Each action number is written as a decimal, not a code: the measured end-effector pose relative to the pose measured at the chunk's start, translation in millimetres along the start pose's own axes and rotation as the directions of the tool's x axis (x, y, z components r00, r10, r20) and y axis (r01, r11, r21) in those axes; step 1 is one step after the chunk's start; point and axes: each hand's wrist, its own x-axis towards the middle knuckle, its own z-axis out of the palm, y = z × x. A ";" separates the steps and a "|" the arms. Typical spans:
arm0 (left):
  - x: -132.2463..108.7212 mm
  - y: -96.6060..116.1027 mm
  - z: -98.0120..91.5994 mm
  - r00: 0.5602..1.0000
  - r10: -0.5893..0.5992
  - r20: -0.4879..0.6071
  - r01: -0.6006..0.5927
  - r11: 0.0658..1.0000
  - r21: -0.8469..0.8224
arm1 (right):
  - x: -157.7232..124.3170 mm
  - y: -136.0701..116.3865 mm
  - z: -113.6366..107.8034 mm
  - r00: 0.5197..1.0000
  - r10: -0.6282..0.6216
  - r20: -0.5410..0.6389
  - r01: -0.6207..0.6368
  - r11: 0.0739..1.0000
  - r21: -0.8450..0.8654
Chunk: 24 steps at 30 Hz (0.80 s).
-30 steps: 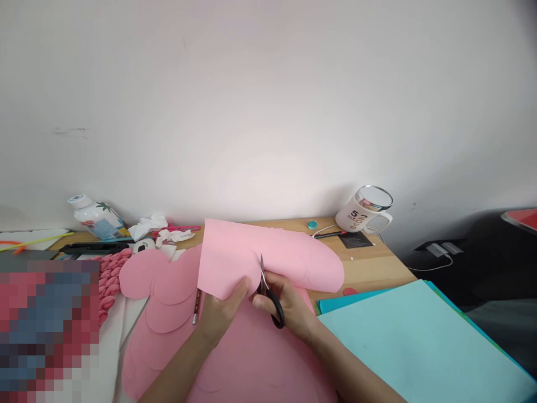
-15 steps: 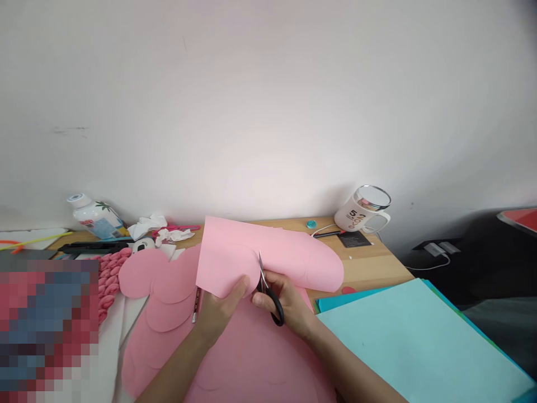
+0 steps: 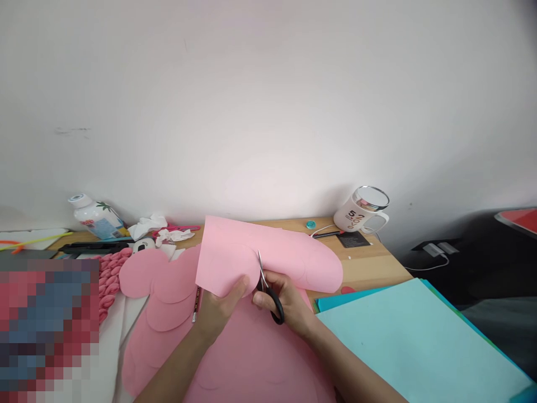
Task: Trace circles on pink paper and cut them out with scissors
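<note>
My left hand point(image 3: 222, 308) pinches the lower edge of a pink paper sheet point(image 3: 277, 246), thumb on top and fingers hidden beneath. The sheet curls over toward the right and bears faint round outlines. In my right hand point(image 3: 287, 299) is a pair of scissors point(image 3: 274, 305) with black handles, its metal blades slightly apart at a cut in the sheet. Cut pink paper circles point(image 3: 176, 280) lie overlapping to the left, and more pink paper point(image 3: 260, 352) spreads below my hands. A pencil point(image 3: 195, 308) shows beside my left hand.
A white mug point(image 3: 361, 210) stands at the back right near a black card point(image 3: 353, 239). Light blue sheets point(image 3: 411, 336) lie at the right. At the back left are a white bottle point(image 3: 98, 215), crumpled tissues point(image 3: 147, 225) and a pink braided piece point(image 3: 109, 280).
The view has shifted very slightly. Both hands, the scissors and the pink sheet stay in nearly the same place.
</note>
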 end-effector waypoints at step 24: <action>1.6 4.9 3.3 0.996 0.064 -0.063 -0.068 0.996 -0.059 | -0.2 4.9 5.2 0.996 -0.065 -0.053 0.063 0.997 -0.047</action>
